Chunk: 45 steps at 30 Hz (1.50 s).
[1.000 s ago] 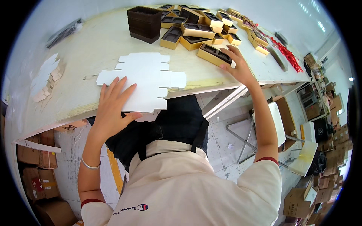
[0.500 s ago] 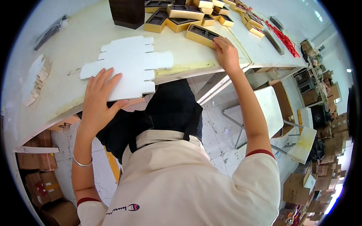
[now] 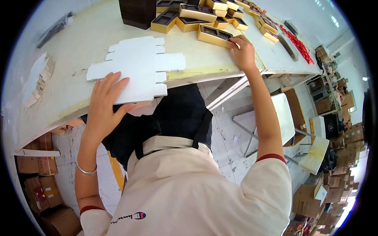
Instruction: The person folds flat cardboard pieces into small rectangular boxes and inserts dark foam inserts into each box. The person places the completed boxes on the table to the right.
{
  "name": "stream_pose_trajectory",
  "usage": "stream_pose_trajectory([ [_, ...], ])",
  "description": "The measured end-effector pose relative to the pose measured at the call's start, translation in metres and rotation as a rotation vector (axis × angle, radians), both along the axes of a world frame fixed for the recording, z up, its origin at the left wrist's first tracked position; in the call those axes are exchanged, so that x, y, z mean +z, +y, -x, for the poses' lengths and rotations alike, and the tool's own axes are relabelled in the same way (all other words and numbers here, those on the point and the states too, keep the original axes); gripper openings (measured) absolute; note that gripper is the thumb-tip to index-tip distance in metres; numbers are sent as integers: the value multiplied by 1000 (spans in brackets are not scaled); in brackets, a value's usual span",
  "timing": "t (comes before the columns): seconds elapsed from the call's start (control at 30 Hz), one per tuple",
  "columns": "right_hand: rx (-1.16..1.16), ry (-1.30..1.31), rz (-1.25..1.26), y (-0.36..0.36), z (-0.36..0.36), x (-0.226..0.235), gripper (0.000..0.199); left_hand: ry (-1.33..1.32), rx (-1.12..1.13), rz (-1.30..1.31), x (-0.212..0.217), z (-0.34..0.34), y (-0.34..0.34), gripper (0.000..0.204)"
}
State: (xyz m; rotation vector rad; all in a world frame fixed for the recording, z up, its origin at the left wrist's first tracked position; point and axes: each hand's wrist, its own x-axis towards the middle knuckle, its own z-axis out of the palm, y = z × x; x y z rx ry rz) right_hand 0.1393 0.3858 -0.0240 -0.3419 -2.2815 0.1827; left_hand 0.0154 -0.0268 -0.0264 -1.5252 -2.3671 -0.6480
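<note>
The left hand [image 3: 103, 104], fingers apart, pressed unfolded white cross-shaped cardboard blanks [image 3: 136, 59]; the right hand [image 3: 243, 53] pinched an assembled gold oblong box [image 3: 212, 37].

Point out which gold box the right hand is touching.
The frontmost gold box, at the near side of the pile. The right hand touches its right end; no hand touches the others.

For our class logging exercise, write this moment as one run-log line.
Left hand: spread on white, flat, notched cardboard blanks | Right hand: touching right end of gold, rectangular, dark-lined box | Beyond: pile of similar gold boxes
</note>
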Motion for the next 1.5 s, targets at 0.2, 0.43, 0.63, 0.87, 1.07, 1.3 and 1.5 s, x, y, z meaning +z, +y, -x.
stream_pose_trajectory([
  [0.2, 92, -106, 156, 20, 0, 8, 15, -19, 14, 30, 7, -4, 1, 57],
  [0.43, 281, -227, 501, 14, -5, 17, 26, -43, -71, -75, 27, -11, 17, 63],
  [0.63, 545, -2, 125, -147, -20, 60, 37, -518, -268, -593, 36, -43, 44, 103],
  [0.87, 973, -90, 300, -236, -15, 55, 40, -1048, -462, -1161, 19, -45, 39, 73],
  [1.07, 926, -154, 125, -242, -17, 67, 36, -1348, -308, -1009, 35, -48, 21, 65],
  [1.3, 877, -171, -300, -251, -16, 86, 38, -1394, -338, -1000, 42, -44, 19, 65],
  [1.5, 928, -139, -424, -261, -15, 87, 30, -1534, -332, -1110, 42, -47, 17, 66],
])
